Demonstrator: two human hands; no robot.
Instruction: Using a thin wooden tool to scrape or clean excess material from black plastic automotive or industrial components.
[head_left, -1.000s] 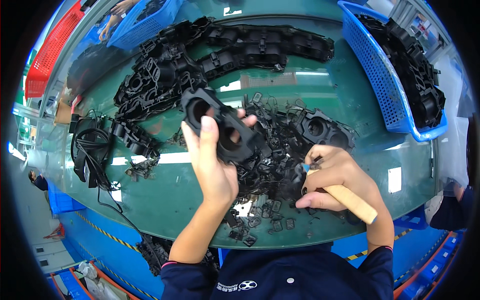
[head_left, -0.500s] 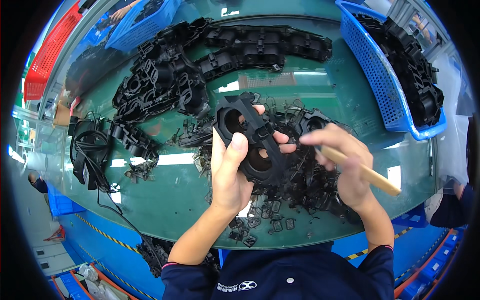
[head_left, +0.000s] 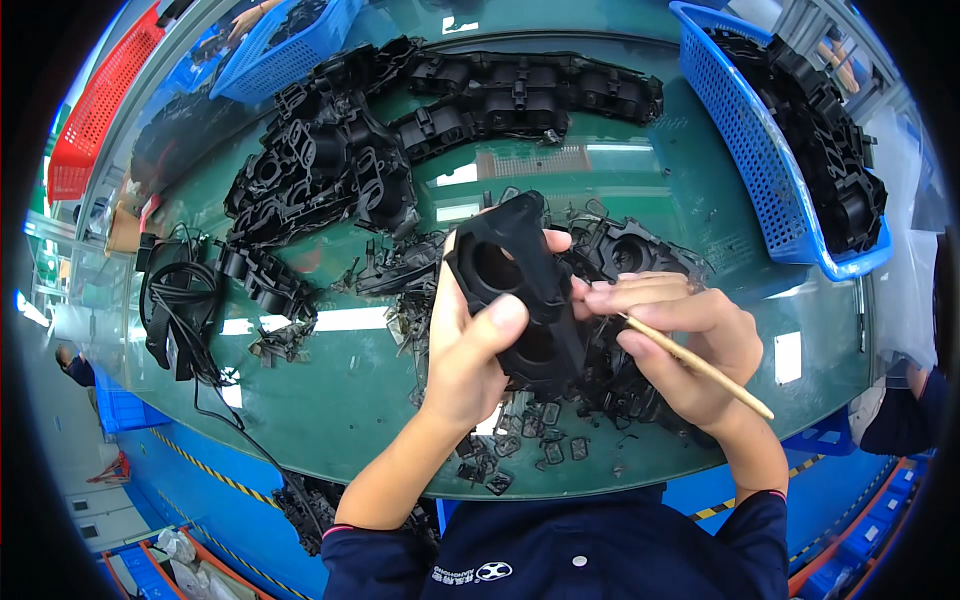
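My left hand point(head_left: 462, 362) grips a black molded plastic part point(head_left: 533, 255) with two round openings, its thumb lying across the near face. The part is held tilted above a heap of black plastic trimmings point(head_left: 630, 385). In my right hand point(head_left: 705, 340) is a slim wooden-handled tool point(head_left: 712, 376), pinched with the handle pointing down to the right. The working end of the tool is hidden. My right fingertips are at the right edge of the part. Another molded part point(head_left: 632, 248) lies on the heap just behind my right hand.
Stacked black molded parts point(head_left: 320, 160) cover the back left of the green table point(head_left: 340, 430), with a row point(head_left: 520, 90) along the back. A blue basket point(head_left: 765, 160) of parts stands at right. Black cable point(head_left: 185, 300) lies at left. Small frame-shaped scraps point(head_left: 550, 445) lie near the front edge.
The black part has turned in my left hand, showing more of its side. My right hand has come closer to the part, and the wooden-handled tool now sits lower.
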